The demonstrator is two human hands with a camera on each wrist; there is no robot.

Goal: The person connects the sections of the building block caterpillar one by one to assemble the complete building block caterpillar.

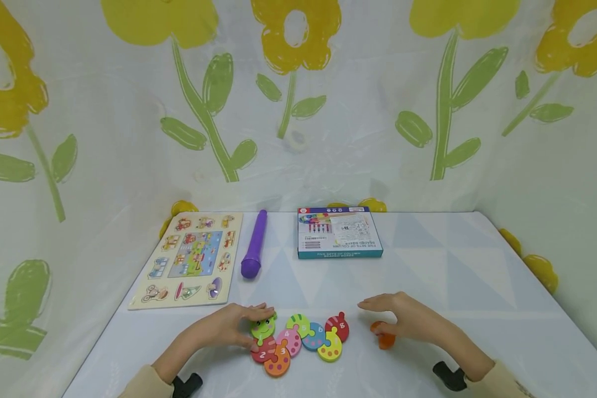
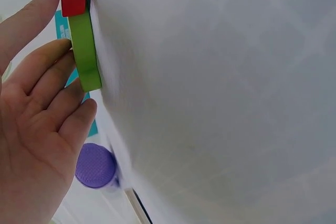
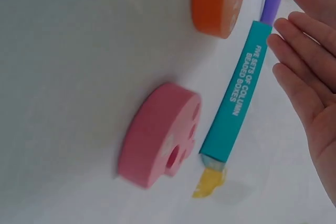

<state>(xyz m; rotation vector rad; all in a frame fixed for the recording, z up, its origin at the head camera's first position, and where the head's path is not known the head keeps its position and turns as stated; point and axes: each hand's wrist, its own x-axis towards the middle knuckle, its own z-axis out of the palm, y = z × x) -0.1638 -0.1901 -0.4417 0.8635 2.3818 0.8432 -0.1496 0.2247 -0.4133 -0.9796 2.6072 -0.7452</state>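
Note:
Joined caterpillar puzzle pieces lie flat in a wavy row: a green smiling head (image 1: 263, 328), a red piece marked 2 (image 1: 264, 351), an orange piece marked 3 (image 1: 277, 362), then pink, green, blue, yellow and red ones. At the head end, my left hand (image 1: 227, 327) rests its thumb by the red piece and its fingers along the green head. My right hand (image 1: 408, 316) hovers with loose fingers, holding nothing, over a separate orange piece (image 1: 385, 338). A loose pink piece (image 3: 159, 135) shows in the right wrist view; the hand hides it in the head view.
Behind the left hand lies a wooden picture board (image 1: 234, 254), with a purple toy microphone (image 1: 255, 246) beside it. A flat teal-edged box (image 1: 339, 233) labelled as beaded boxes lies at the back middle. Flowered cloth (image 1: 338, 149) hangs around the table.

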